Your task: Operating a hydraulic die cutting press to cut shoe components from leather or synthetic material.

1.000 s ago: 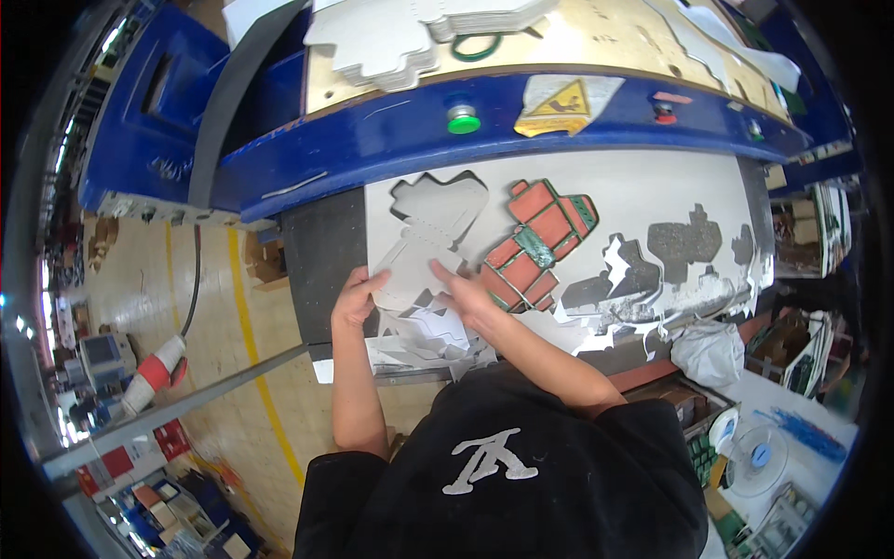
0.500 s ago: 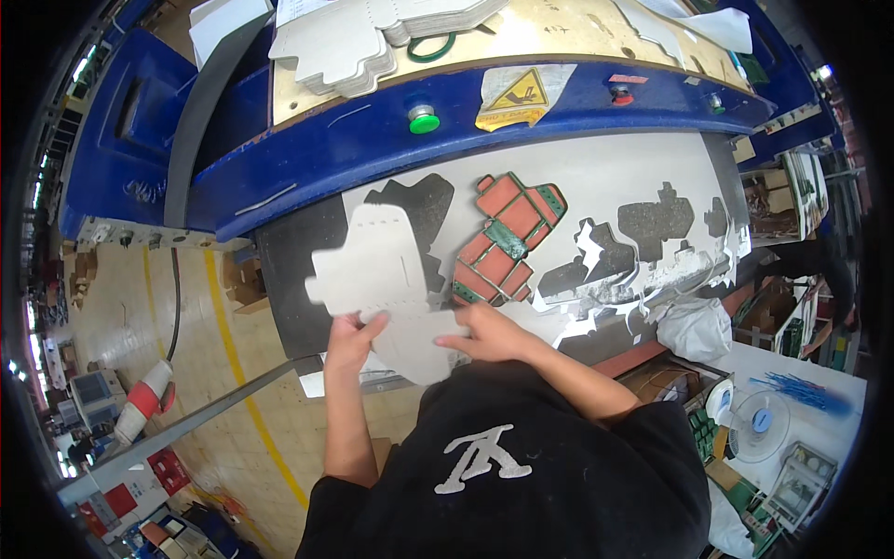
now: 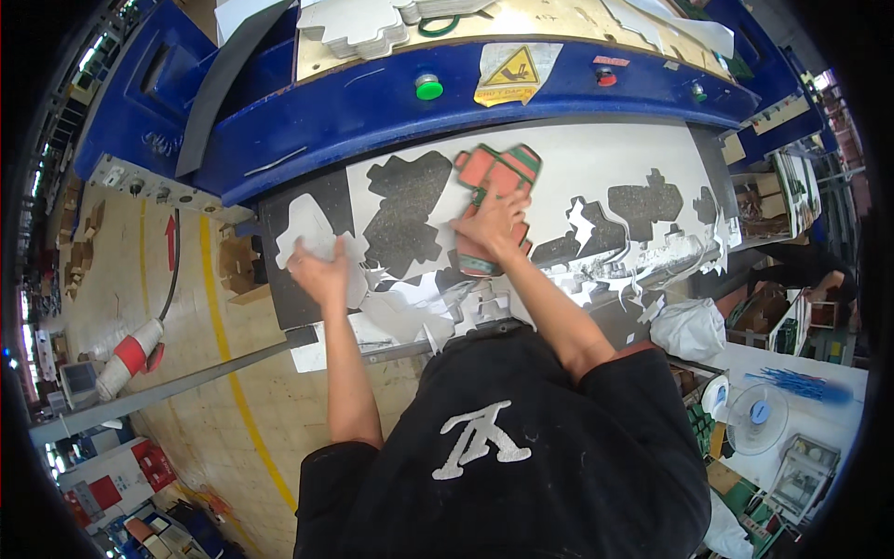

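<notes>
My left hand [image 3: 321, 272] holds a pale cut-out sheet piece [image 3: 307, 220] over the dark left end of the work surface, thumb and fingers at its edges. The lower part of that piece reaches to the right of my wrist. My right hand [image 3: 495, 222] grips a red and green cutting die [image 3: 486, 166] from above, fingers across its middle. The die looks slightly blurred and is over a large pale sheet [image 3: 577, 154]. Just left of the die, a dark cut-out hole [image 3: 405, 200] shows in the sheet.
A blue machine beam [image 3: 372, 102] crosses behind the sheet, with a green button [image 3: 428, 88], a red button [image 3: 605, 77] and a yellow warning sign. A stack of cut pieces [image 3: 358, 28] sits above it. Torn scraps lie along the near edge. A white bag [image 3: 687, 328] is at right.
The cut-out piece has gone from between both hands to the left end, in my left hand. My right hand has let go of it and moved up onto the cutting die.
</notes>
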Available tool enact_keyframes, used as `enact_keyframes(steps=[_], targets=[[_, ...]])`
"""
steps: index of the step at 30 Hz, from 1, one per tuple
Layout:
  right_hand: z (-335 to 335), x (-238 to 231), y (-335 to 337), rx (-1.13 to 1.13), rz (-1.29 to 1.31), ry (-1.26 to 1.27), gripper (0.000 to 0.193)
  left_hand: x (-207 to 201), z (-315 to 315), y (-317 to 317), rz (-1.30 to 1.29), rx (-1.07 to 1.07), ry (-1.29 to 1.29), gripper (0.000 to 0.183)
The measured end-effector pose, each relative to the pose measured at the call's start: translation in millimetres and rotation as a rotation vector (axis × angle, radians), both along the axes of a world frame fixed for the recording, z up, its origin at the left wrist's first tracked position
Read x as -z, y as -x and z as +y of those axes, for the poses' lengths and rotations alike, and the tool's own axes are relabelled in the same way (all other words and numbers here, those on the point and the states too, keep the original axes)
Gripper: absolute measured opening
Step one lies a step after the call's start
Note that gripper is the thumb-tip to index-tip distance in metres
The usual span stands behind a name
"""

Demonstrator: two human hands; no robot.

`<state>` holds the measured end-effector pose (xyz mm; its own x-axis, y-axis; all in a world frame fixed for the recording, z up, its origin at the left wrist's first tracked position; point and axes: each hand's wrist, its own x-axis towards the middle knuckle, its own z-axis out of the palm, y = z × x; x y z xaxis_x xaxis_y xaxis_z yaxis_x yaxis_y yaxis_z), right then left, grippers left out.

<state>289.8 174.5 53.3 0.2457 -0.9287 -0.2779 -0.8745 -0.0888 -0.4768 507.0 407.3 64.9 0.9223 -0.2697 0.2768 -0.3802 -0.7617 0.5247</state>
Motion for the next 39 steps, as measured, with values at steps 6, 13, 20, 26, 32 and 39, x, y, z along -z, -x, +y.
enact_keyframes(steps=[6,13,20,26,32,39], targets=[[-78,-5,40,-0.980,0.046,0.268,0.114,-5,-77,65,0.247,0.623,0.179,0.085],[-50,42,138,-0.198,-0.247,0.549,0.081,40,-116,125,0.269,0.651,0.075,0.125],[-48,59,118,-0.277,-0.420,0.261,0.089,63,-123,169,0.123,0.496,0.039,0.103],[-120,58,106,-0.340,-0.577,0.229,0.085,73,-118,185,0.294,0.578,0.129,0.082],[-49,21,106,-0.472,-0.274,0.236,0.097,44,-126,131,0.189,0.343,0.329,0.097],[-61,70,106,-0.529,-0.570,0.087,0.095,66,-140,118,0.418,0.499,0.302,0.102]])
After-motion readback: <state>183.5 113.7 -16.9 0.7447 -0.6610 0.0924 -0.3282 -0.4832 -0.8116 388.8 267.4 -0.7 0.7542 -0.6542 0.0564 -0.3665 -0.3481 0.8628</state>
